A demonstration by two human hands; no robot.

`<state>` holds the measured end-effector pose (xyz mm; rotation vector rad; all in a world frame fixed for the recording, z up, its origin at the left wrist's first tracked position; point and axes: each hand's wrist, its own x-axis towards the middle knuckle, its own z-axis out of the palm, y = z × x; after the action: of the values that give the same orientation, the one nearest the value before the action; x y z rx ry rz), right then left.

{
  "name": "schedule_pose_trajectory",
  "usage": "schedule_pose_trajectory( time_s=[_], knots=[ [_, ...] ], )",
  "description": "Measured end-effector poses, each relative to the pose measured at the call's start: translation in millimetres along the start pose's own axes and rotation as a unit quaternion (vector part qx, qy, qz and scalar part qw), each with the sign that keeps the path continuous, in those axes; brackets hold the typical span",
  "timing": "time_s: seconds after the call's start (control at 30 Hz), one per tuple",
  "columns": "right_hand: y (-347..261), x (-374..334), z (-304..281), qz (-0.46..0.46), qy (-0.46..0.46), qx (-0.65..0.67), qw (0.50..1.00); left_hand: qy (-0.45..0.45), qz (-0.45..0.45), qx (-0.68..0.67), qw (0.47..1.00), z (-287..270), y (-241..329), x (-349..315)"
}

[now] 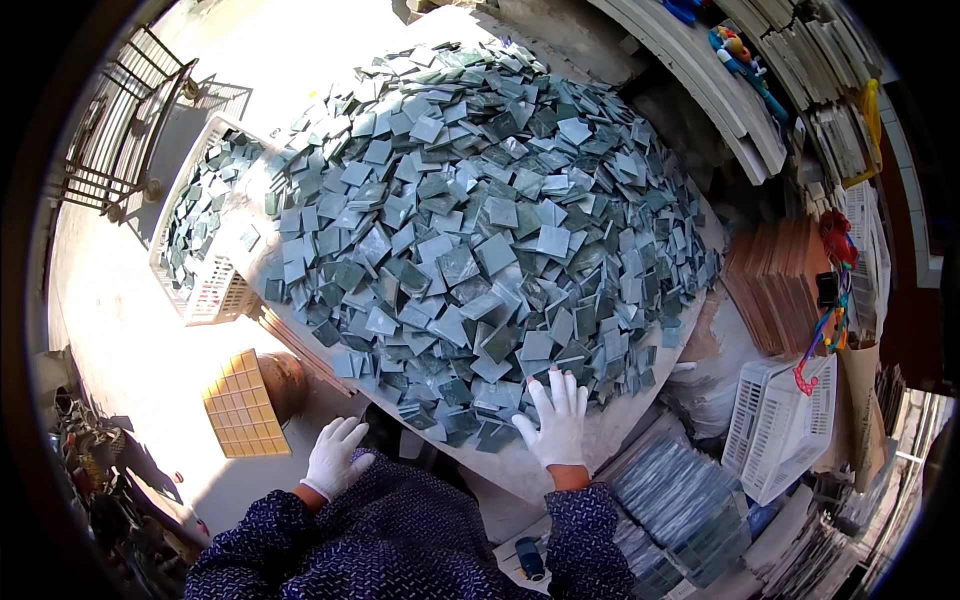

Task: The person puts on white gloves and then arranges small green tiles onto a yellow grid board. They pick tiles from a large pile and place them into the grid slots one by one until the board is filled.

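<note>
A large heap of grey-green square stone tiles point(470, 240) covers a pale tabletop point(515, 475) in front of me. My right hand point(556, 420), in a white glove with bare fingertips showing, reaches to the heap's near edge. Its fingers are spread, their tips by the closest tiles, and I see nothing held; whether they touch is unclear. Off the table's near left edge, my left hand point(337, 460) hovers above my lap. It too wears a white glove, with the fingers stretched out and no object visible in it.
At left stands a white plastic crate point(225, 285) of tiles, with a yellow gridded mould-like panel point(243, 405) nearer me. On the right are stacked reddish-brown sheets point(770, 285), a white basket point(780, 425) and a block of stacked tiles point(670, 490). A metal-barred cart point(130, 130) stands far left.
</note>
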<state>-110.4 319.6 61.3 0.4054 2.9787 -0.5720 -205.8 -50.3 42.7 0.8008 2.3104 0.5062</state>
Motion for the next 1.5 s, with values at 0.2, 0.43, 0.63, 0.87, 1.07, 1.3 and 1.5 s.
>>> schedule_pose_trajectory(
  time_s=[0.2, 0.43, 0.63, 0.87, 1.07, 1.3, 1.5],
  knots=[
    [-38.1, -79.2, 34.2, -0.037, -0.035, 0.225, 0.973, -0.189, -0.106, 0.017, 0.976, 66.6, 11.5, -85.1],
    [-24.0, -144.2, 110.7, 0.008, -0.082, 0.261, 0.962, -0.314, -0.039, -0.040, 0.948, 90.1, -3.7, -52.2],
    [29.9, -168.9, 191.1, -0.018, -0.008, 0.124, 0.992, -0.274, 0.178, -0.082, 0.941, 111.6, -53.3, 3.7],
    [27.1, -173.4, 212.5, -0.079, 0.073, -0.020, 0.994, -0.157, 0.307, -0.151, 0.926, 139.9, -108.8, 42.7],
    [21.4, -177.5, 215.7, -0.073, 0.081, -0.029, 0.994, -0.144, 0.417, -0.079, 0.894, 160.2, -145.0, 47.7],
    [29.4, -204.8, 248.5, -0.018, 0.201, -0.038, 0.979, 0.032, 0.391, -0.071, 0.917, 173.5, -158.2, 11.1],
    [-9.6, -232.0, 255.0, 0.041, 0.373, -0.092, 0.922, 0.353, -0.147, -0.448, 0.808, 235.2, -244.8, -75.0]
  ],
)
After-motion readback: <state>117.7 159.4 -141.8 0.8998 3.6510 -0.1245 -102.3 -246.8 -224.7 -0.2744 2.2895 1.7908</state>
